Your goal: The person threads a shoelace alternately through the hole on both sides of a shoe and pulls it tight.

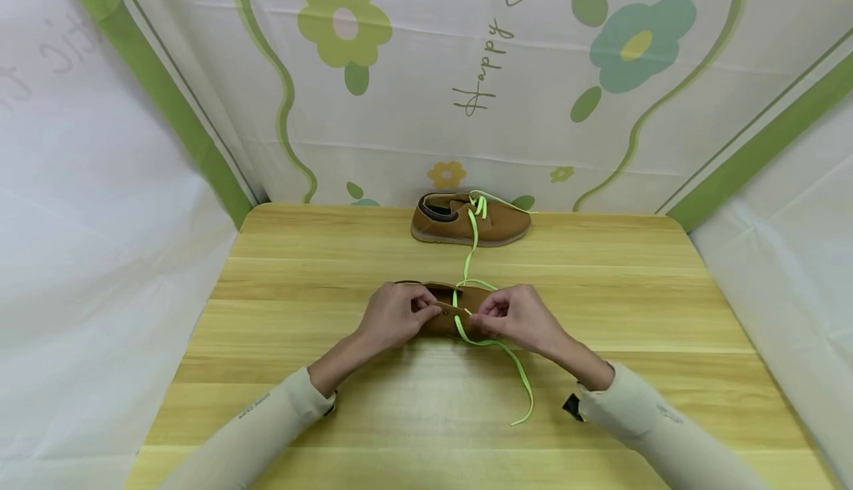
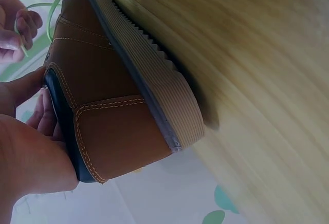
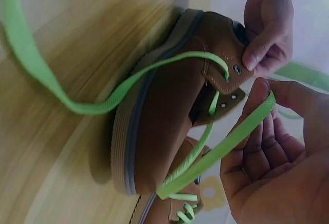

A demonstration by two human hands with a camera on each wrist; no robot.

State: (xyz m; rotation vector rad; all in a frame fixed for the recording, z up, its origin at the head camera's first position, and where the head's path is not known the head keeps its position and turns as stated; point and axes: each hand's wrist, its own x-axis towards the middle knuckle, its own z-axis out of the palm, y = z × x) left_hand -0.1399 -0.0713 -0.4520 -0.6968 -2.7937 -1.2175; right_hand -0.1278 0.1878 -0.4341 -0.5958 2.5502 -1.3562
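Observation:
A brown shoe (image 2: 103,85) with a ribbed pale sole stands in front of me, its toe pointing right. My left hand (image 1: 392,317) pinches the near eyelet flap (image 3: 226,67) between thumb and fingers at the shoe's opening. A flat neon-green shoelace (image 3: 226,149) crosses between the two flaps and comes out through one eyelet of the near flap. Between thumb and forefinger my right hand (image 1: 523,316) pinches one end of this lace, just right of the flap. The lace's other end (image 1: 523,379) trails over the table toward me.
Behind, at the table's far edge, a matching brown shoe (image 1: 506,229) stands with green laces threaded, one strand hanging toward the near shoe. The wooden table (image 1: 300,253) is enclosed by white fabric walls (image 1: 413,120) printed with flowers.

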